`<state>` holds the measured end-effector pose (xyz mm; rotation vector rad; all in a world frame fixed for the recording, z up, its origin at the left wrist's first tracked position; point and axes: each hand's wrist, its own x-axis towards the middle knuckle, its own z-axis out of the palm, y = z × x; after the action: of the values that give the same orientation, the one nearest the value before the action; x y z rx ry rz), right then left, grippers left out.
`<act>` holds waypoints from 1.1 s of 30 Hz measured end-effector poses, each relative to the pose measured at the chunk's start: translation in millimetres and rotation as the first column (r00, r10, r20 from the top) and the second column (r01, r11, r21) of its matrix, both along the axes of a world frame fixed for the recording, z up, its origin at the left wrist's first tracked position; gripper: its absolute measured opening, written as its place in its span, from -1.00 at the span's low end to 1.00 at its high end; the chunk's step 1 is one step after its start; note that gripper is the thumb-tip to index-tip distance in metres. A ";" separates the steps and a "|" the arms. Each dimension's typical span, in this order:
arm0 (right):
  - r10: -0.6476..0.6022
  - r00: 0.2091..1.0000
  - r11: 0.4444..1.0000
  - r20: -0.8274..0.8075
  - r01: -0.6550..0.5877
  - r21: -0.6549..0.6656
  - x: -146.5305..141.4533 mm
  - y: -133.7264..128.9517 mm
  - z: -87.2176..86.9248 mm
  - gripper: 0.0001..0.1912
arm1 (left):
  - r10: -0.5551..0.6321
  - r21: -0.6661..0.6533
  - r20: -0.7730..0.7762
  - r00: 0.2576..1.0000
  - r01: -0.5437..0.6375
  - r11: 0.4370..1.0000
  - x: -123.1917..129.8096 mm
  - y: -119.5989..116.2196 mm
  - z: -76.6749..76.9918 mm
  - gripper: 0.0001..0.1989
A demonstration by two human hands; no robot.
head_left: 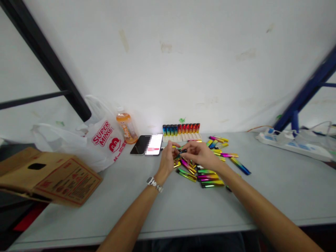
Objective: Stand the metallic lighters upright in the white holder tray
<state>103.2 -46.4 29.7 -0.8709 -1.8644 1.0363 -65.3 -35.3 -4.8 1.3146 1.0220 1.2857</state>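
Observation:
My left hand (168,159), with a silver watch at the wrist, is closed with its fingertips on a slim dark-ended piece that looks like a lighter (183,151). Opposite it, my right hand (202,154) pinches the black end of the same piece; the fingers hide most of it. Shiny lighters (210,177) in green, yellow, pink and blue lie loose under and around my hands. Just beyond, blue lighters (170,130) and red lighters (189,128) stand upright in a row in white holders (191,137).
Left of my hands lie a phone (137,145) and a lit screen (154,140). Farther left are an orange drink bottle (127,126), a white plastic bag (81,143) and a cardboard box (52,178). A power strip (294,144) lies at the right, with a wall behind the table (275,189).

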 end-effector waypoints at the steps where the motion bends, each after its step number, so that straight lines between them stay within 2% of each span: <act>1: -0.038 0.998 0.999 -0.052 0.037 -0.013 2.4 6.8 2.5 -0.69 | 0.042 0.004 0.010 0.999 -0.042 0.999 -0.3 1.4 0.0 -0.35; 3: -0.113 0.987 0.994 -0.116 0.112 -0.018 7.0 24.3 9.1 -0.64 | 0.108 0.022 0.009 0.994 -0.108 0.994 -1.6 3.8 0.1 -0.41; 7: -0.176 0.983 0.984 -0.050 0.174 -0.045 12.7 66.6 21.9 -0.62 | 0.140 0.046 -0.028 0.990 -0.139 0.989 -5.8 5.5 -0.1 -0.46; 11: -0.138 0.988 0.982 0.073 0.146 -0.119 11.9 106.3 25.0 -0.76 | 0.159 0.086 -0.083 0.984 -0.152 0.985 -9.4 5.9 -3.6 -0.43; 14: -0.151 0.953 0.982 0.262 0.175 -0.069 9.6 129.1 25.9 -0.86 | 0.182 0.133 -0.126 0.975 -0.165 0.977 -11.8 7.5 -6.8 -0.42; 17: -0.211 0.818 0.977 0.535 0.156 0.147 6.5 145.8 30.2 -0.80 | 0.205 0.183 -0.174 0.963 -0.173 0.968 -14.3 8.8 -8.4 -0.42; 20: -0.305 0.633 0.927 0.711 0.025 0.374 1.3 158.4 35.1 -0.74 | 0.213 0.205 -0.219 0.952 -0.169 0.964 -16.5 8.8 -8.6 -0.42; 22: -0.321 0.562 0.904 0.762 -0.058 0.424 -2.9 164.5 37.2 -0.70 | 0.212 0.213 -0.247 0.946 -0.161 0.964 -17.6 8.4 -8.5 -0.43; 25: -0.292 0.510 0.904 0.809 -0.130 0.408 -7.9 169.1 38.9 -0.66 | 0.208 0.222 -0.283 0.936 -0.147 0.964 -18.5 7.5 -7.8 -0.43; 28: -0.323 0.501 0.899 0.803 -0.101 0.425 -9.1 168.5 39.9 -0.69 | 0.210 0.229 -0.307 0.928 -0.142 0.963 -18.7 6.7 -6.6 -0.44; 31: -0.382 0.545 0.903 0.746 0.046 0.428 -7.9 165.8 39.6 -0.76 | 0.209 0.237 -0.324 0.923 -0.135 0.962 -18.0 6.4 -5.5 -0.46; 33: -0.382 0.597 0.918 0.705 0.160 0.362 -7.9 164.6 38.4 -0.76 | 0.208 0.245 -0.335 0.919 -0.128 0.961 -17.4 6.3 -5.2 -0.46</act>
<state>95.3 118.2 68.1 -1.5411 -2.3655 0.1655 -82.6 -29.0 -10.0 1.7055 1.2987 1.3447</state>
